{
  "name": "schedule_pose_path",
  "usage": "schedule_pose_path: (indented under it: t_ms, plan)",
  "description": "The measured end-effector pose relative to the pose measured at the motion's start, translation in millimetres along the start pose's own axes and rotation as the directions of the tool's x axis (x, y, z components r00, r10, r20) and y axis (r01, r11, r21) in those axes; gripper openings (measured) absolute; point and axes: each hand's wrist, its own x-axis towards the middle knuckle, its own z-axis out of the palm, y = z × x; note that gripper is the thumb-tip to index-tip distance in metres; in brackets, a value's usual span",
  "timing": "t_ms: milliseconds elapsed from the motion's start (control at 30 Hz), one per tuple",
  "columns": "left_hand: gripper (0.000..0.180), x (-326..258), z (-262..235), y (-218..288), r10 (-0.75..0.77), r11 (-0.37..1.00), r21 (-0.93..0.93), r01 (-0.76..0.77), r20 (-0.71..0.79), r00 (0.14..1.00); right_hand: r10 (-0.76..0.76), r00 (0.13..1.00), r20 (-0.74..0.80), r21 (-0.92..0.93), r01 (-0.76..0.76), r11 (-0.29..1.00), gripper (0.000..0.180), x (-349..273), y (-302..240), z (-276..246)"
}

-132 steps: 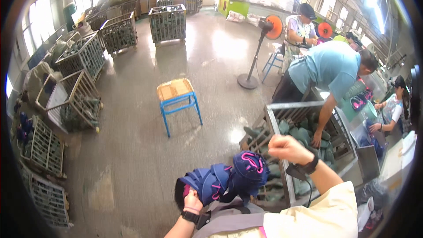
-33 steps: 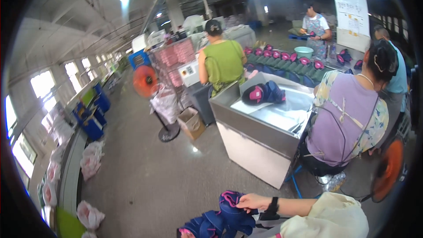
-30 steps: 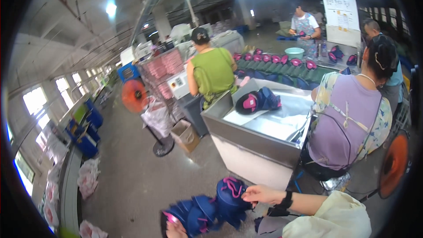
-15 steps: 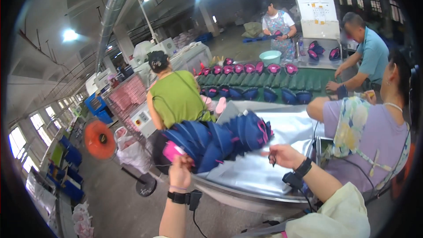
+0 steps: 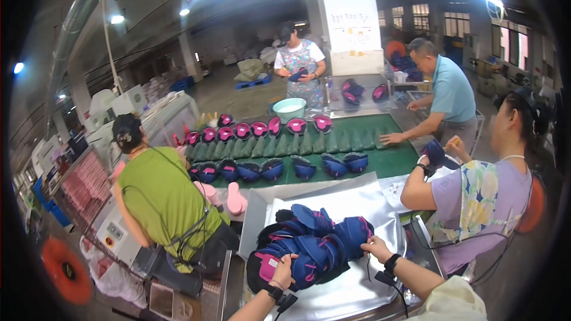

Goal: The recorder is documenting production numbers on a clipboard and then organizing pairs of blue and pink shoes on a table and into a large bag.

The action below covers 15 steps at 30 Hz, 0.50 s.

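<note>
A bundle of nested navy shoe uppers (image 5: 321, 255) with pink trim rests on the silver sheet in front of me. My left hand (image 5: 284, 270) is closed at its near left end, gripping an upper whose pink lining (image 5: 267, 266) faces me. At the bundle's right end, the bent fingers of my right hand (image 5: 378, 249) pinch the edge of another upper (image 5: 355, 233). Its fingertips are partly hidden against the dark fabric. More loose uppers (image 5: 310, 219) lie just behind the bundle.
The metal-rimmed tray (image 5: 389, 291) stands before a green conveyor (image 5: 380, 169) with rows of shoe uppers. A person in green (image 5: 169, 202) works at left, one in lilac (image 5: 476, 202) close at right. Two more people work beyond. An orange fan (image 5: 65, 270) stands at lower left.
My view has turned to the right. The bundle has come down from above the tray's left side onto the silver sheet. My right hand, apart from it before, now meets its right end.
</note>
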Motion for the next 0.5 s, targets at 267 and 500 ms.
schedule_pose_path:
  t_ms: [267, 500]
  plan:
    - [0.060, 48.0, -2.2, -2.1, 0.133, 0.978, 0.164, -0.132, 0.006, 0.991, 0.018, 0.999, -0.037, -0.146, -0.023, 0.989, 0.015, -22.7, -40.8, -5.6]
    - [0.062, 37.9, 7.6, -12.0, 0.122, 0.935, 0.343, -0.086, -0.084, 0.989, -0.579, 0.764, 0.283, -0.127, 0.629, 0.767, 0.029, -213.9, -173.5, -27.7]
